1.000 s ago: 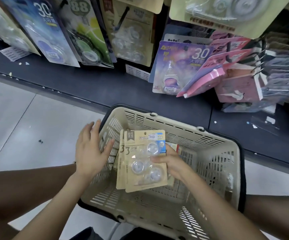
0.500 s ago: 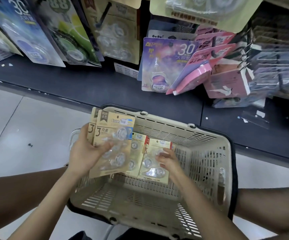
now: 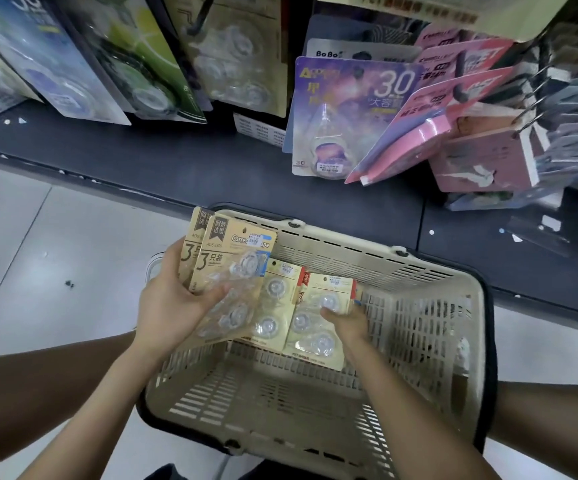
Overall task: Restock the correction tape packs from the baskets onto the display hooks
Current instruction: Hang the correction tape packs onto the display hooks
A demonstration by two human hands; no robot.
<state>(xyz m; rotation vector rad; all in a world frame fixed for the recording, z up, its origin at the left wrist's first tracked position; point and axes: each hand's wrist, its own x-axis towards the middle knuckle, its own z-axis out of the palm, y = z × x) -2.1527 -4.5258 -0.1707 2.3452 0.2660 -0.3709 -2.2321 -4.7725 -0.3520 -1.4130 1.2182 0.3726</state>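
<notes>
Two packs point(image 3: 232, 268) have passed to the left hand point(image 3: 173, 306), fingers curled round them above the basket point(image 3: 349, 244) rim's left; the right hand point(image 3: 346, 323) pinches another pack point(image 3: 315, 341) inside. None of these is yet on the far hooks point(image 3: 200, 15).

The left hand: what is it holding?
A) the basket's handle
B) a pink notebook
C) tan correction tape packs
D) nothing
C: the left hand grips tan correction tape packs above the near-left corner of the basket.
</notes>
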